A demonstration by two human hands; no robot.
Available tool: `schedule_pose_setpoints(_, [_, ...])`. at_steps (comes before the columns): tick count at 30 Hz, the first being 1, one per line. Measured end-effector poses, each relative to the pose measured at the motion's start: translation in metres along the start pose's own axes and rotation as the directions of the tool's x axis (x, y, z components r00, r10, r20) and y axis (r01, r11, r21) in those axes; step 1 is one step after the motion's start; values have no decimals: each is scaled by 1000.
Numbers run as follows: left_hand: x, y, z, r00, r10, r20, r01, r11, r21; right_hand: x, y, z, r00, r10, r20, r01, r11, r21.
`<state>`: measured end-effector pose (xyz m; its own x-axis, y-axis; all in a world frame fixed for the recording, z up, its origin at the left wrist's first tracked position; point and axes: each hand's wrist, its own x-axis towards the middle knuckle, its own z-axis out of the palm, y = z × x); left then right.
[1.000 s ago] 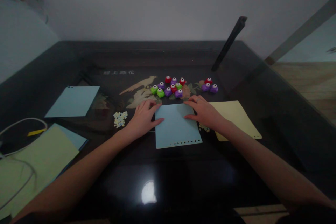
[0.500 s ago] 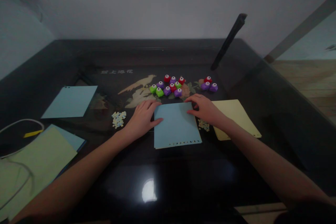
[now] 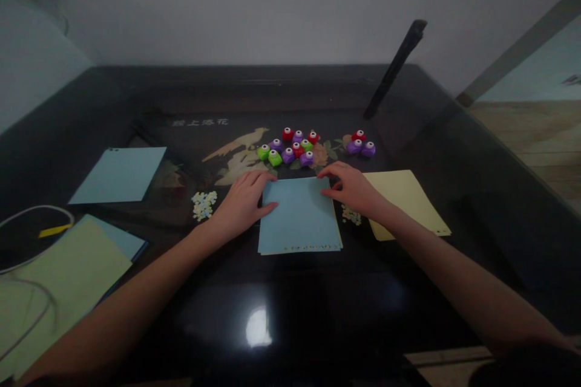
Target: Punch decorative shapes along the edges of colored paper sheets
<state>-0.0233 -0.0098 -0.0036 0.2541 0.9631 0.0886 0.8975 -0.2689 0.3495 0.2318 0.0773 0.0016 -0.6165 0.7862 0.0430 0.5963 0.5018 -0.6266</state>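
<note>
A blue paper sheet [image 3: 299,217] lies on the dark glossy table [image 3: 290,308], with a row of small punched holes along its near edge and a pale sheet edge showing beneath it. My left hand [image 3: 240,202] rests flat on the sheet's left edge, fingers spread. My right hand [image 3: 354,188] touches the sheet's far right corner with its fingertips. Beyond the sheet sits a cluster of small red, purple and green craft punches [image 3: 290,148], with three more punches [image 3: 358,144] to the right.
A yellow sheet [image 3: 408,199] lies right of my right hand. Small paper cut-outs [image 3: 203,204] sit left of my left hand. Another blue sheet [image 3: 118,174], a pale green sheet [image 3: 59,278] and a white cable [image 3: 27,217] are at left. A dark bar [image 3: 394,66] leans at the back.
The blue sheet has shifted slightly left and squared up under both hands; its punched near edge now lies over a pale sheet edge. My right hand has drawn back a little.
</note>
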Motion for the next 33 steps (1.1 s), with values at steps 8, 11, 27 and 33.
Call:
schedule_pose_setpoints(8, [-2, 6, -4, 998, -59, 0, 59, 997, -40, -2, -1, 4, 983, -104, -153, 82, 986, -145])
schedule_pose_setpoints(11, [-1, 4, -8, 989, -145, 8, 144, 969, -199, -1, -3, -3, 988, -59, -144, 60, 998, 1])
schedule_pose_setpoints(27, [3, 17, -35, 968, -252, -15, 119, 506, -854, -19, -29, -34, 922, 190, 336, -361, 735, 574])
schedule_pose_setpoints(33, [0, 19, -33, 980, -100, 175, 200, 566, -799, -19, -25, -38, 950, 226, 216, -311, 760, 570])
